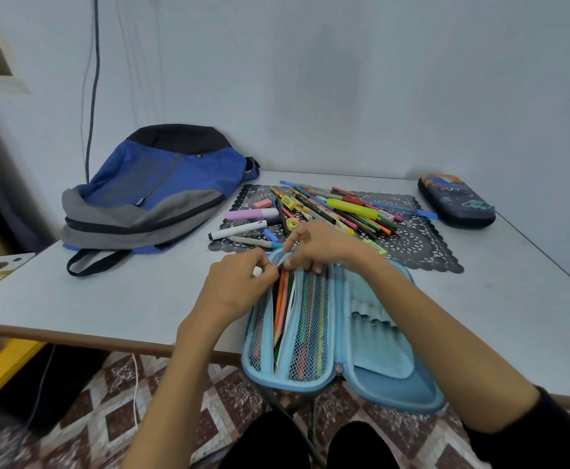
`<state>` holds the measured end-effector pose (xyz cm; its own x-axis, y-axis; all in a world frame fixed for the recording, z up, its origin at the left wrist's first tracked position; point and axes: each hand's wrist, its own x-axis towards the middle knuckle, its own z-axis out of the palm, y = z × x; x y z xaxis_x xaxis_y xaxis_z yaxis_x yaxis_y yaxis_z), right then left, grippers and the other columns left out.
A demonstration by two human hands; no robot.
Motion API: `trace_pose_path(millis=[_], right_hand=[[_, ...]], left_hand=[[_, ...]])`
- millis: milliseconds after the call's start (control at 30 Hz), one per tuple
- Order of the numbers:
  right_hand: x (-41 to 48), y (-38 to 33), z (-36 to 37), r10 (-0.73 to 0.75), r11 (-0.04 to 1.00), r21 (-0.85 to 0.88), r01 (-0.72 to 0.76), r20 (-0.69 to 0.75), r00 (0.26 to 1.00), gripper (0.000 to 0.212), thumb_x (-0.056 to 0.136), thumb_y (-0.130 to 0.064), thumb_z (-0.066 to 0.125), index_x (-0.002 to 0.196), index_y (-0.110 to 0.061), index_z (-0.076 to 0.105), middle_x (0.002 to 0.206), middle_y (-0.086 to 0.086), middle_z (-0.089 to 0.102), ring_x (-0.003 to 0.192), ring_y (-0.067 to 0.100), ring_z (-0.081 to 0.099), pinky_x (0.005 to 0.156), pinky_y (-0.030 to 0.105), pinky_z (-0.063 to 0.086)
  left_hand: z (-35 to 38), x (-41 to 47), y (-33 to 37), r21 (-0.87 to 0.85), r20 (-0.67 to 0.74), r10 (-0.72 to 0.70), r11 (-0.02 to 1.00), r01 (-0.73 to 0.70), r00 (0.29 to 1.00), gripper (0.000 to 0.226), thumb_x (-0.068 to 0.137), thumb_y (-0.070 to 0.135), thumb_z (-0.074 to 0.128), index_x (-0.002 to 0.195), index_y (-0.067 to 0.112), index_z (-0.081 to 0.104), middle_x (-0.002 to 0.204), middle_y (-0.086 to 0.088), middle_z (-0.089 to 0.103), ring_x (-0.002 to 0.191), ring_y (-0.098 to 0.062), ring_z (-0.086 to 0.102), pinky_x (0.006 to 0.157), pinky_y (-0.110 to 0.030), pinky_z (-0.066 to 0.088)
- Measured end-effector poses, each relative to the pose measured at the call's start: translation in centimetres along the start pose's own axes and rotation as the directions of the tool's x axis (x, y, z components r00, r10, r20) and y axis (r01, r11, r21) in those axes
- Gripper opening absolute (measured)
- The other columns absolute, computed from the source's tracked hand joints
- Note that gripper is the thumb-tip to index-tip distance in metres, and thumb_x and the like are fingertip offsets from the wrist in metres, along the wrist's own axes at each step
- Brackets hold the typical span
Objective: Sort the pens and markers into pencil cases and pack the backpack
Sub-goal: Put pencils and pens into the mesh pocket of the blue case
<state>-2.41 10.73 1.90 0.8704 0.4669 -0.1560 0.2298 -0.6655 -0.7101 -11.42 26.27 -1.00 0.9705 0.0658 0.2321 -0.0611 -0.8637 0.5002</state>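
Left hand and right hand were both pinched on the far end of the open case, fingers curled at its mesh divider. The case overhung the table edge; a tug toward the body could tip it and spill the pencils inside. Case: rigid moulded shell, light blue, netted pockets. Beyond lay loose pens, slim plastic barrels, on a dark lace mat. A soft fabric backpack lay far left, a dark case far right.
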Motion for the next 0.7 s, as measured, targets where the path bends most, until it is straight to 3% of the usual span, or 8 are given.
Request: trace_pose_path(millis=[67, 100, 167, 233, 333, 467, 533, 700], right_hand=[[0.7, 0.1, -1.2, 0.033, 0.995, 0.092, -0.024, -0.091, 0.995, 0.012, 0.086, 0.001, 0.066, 0.095, -0.005, 0.066, 0.07, 0.005, 0.063, 0.044, 0.01, 0.053, 0.039, 0.018, 0.042], [1.3, 0.5, -1.6, 0.038, 0.996, 0.093, -0.019, -0.205, 0.978, 0.013, 0.087, 0.003, 0.062, 0.089, -0.008, 0.067, 0.076, 0.005, 0.064, 0.052, 0.012, 0.056, 0.044, 0.02, 0.044], [2.8, 1.5, -1.9, 0.0, 0.998, -0.054, -0.026, -0.437, 0.899, 0.022, 0.086, 0.002, 0.057, 0.08, -0.017, 0.067, 0.088, 0.003, 0.066, 0.073, 0.017, 0.059, 0.058, 0.027, 0.047], [3.8, 2.4, -1.8, -0.036, 0.965, -0.238, -0.109, -0.531, 0.847, 0.021, 0.087, -0.004, 0.054, 0.083, -0.019, 0.067, 0.09, -0.002, 0.063, 0.08, 0.018, 0.058, 0.062, 0.028, 0.042], [5.1, 3.6, -1.2, -0.049, 0.907, -0.377, -0.187, -0.537, 0.842, 0.015, 0.091, -0.017, 0.057, 0.091, -0.014, 0.072, 0.094, 0.001, 0.069, 0.087, 0.022, 0.062, 0.063, 0.03, 0.045], [6.3, 4.3, -0.3, -0.017, 0.875, -0.414, -0.251, -0.545, 0.838, 0.025, 0.092, -0.035, 0.061, 0.089, -0.012, 0.071, 0.088, 0.004, 0.07, 0.087, 0.024, 0.064, 0.064, 0.03, 0.043], [7.1, 4.5, 0.0, -0.003, 0.853, -0.431, -0.294, -0.567, 0.824, 0.025, 0.089, -0.04, 0.065, 0.091, -0.015, 0.071, 0.088, 0.002, 0.07, 0.089, 0.023, 0.064, 0.072, 0.033, 0.048], [7.7, 4.4, 0.2, 0.003, 0.838, -0.448, -0.312, -0.569, 0.822, 0.008, 0.091, -0.021, 0.063, 0.089, -0.019, 0.071, 0.092, 0.001, 0.07, 0.095, 0.024, 0.062, 0.085, 0.04, 0.049]], left_hand=[[-0.1, 0.0, -0.1, -0.01, 0.01, 0.002, 1.0, -0.002, 1.0, 0.023, 0.096, 0.035, 0.051, 0.08, 0.02, 0.056, 0.066, 0.008, 0.053, 0.071, -0.017, 0.053, 0.062, -0.03, 0.032], [0.0, 0.1, -0.2, -0.018, 0.013, 0.003, 1.0, -0.003, 1.0, 0.022, 0.096, 0.034, 0.051, 0.081, 0.019, 0.056, 0.067, 0.008, 0.054, 0.069, -0.017, 0.052, 0.061, -0.03, 0.032], [0.0, 0.1, -0.4, -0.035, 0.012, 0.003, 0.999, -0.003, 1.0, 0.022, 0.095, 0.033, 0.052, 0.081, 0.017, 0.058, 0.067, 0.007, 0.054, 0.065, -0.015, 0.05, 0.06, -0.028, 0.032], [0.1, 0.1, -0.4, -0.038, 0.012, 0.002, 0.999, -0.002, 1.0, 0.022, 0.095, 0.033, 0.052, 0.081, 0.017, 0.058, 0.065, 0.008, 0.053, 0.061, -0.011, 0.046, 0.06, -0.029, 0.033], [0.0, 0.1, -0.4, -0.037, 0.019, -0.001, 0.999, 0.001, 1.0, 0.023, 0.095, 0.034, 0.051, 0.081, 0.018, 0.058, 0.068, 0.007, 0.054, 0.061, -0.01, 0.046, 0.063, -0.031, 0.034], [-0.1, 0.0, -0.3, -0.038, 0.032, 0.0, 0.999, 0.001, 0.999, 0.023, 0.096, 0.035, 0.051, 0.079, 0.021, 0.056, 0.07, 0.007, 0.056, 0.064, -0.012, 0.049, 0.061, -0.029, 0.033], [-0.1, -0.1, -0.3, -0.047, 0.034, -0.003, 0.999, 0.005, 0.999, 0.023, 0.096, 0.035, 0.051, 0.075, 0.024, 0.052, 0.076, 0.004, 0.062, 0.072, -0.017, 0.056, 0.062, -0.028, 0.034], [-0.2, -0.2, -0.3, -0.05, 0.028, -0.009, 0.999, 0.01, 1.0, 0.023, 0.096, 0.035, 0.051, 0.076, 0.024, 0.052, 0.085, 0.0, 0.067, 0.08, -0.021, 0.061, 0.064, -0.028, 0.036]])
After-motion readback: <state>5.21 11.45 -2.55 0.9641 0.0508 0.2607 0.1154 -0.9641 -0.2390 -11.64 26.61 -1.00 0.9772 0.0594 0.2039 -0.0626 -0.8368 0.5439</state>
